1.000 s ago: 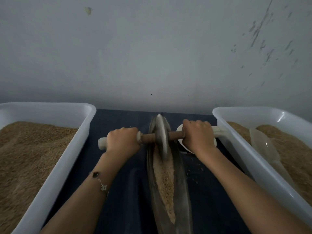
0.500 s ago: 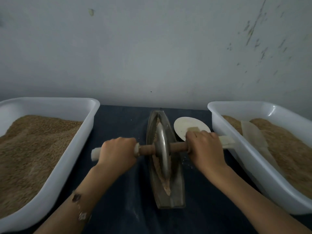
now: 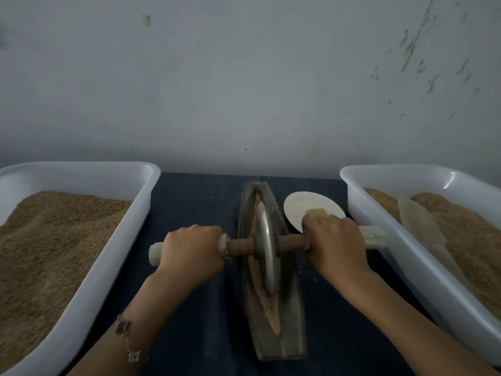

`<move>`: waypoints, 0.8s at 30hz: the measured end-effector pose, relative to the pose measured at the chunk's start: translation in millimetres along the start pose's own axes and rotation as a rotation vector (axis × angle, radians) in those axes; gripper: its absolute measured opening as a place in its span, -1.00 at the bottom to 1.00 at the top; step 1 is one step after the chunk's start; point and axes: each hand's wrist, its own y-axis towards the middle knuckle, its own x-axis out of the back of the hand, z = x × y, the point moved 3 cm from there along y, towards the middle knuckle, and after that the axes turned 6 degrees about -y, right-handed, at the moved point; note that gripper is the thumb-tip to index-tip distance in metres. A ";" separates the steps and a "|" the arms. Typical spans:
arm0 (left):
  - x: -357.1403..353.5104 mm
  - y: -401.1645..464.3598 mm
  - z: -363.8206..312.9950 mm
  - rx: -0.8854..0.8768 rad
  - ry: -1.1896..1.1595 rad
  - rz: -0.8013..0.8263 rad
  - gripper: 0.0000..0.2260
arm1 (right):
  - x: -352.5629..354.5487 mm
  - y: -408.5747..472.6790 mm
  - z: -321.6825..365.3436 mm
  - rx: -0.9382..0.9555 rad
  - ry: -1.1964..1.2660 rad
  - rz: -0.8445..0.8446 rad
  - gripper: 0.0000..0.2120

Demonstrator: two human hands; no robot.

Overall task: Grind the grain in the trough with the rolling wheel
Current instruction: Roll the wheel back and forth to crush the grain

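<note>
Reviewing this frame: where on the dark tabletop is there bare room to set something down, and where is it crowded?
The widest bare patch lies between the left bin and the trough, beyond the left hand. A narrow strip runs behind the trough along the wall. Right of the trough it is crowded: the round disc, the right hand and the right bin sit close together.

Two white tubs (image 3: pixel 127 221) at the frame's left and right edges hold tan-brown grain (image 3: pixel 48 240). Between them, on the dark navy table (image 3: pixel 195 196), sits a grey metal trough (image 3: pixel 287 316). Its silver-grey wheel (image 3: pixel 264 248) turns on a brown axle (image 3: pixel 240 246) with cream-white handle ends (image 3: pixel 155 254); beside it lies a cream disc (image 3: pixel 301 207).
</note>
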 end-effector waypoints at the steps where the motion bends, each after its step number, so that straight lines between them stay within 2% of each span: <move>1: -3.7 10.3 0.9 0.004 -0.002 -0.023 -0.90 | -11.0 10.2 -1.3 -0.014 -0.018 0.021 -0.73; 5: -6.6 59.1 5.2 0.003 -0.025 -0.063 -0.92 | -43.8 51.8 -9.9 -0.060 -0.030 0.093 -0.87; 8: -0.7 92.0 9.3 0.021 -0.079 -0.025 -0.95 | -51.5 82.7 -14.6 -0.059 -0.040 0.028 -0.86; 13: 5.1 106.5 3.9 -0.007 -0.022 -0.126 -0.94 | -64.9 94.1 -20.5 -0.127 -0.055 0.109 -0.86; 16: 3.6 91.2 -0.5 -0.052 0.066 -0.205 -0.89 | -59.6 66.0 -15.7 -0.144 -0.054 0.089 -0.89; 20: 6.0 38.2 -7.7 -0.095 0.093 -0.189 -0.86 | -25.8 21.2 -9.2 -0.078 0.008 0.102 -0.90; 24: 23.0 -26.5 -16.0 -0.132 0.064 -0.167 -0.79 | 27.6 -29.7 -3.9 -0.044 0.098 0.116 -0.64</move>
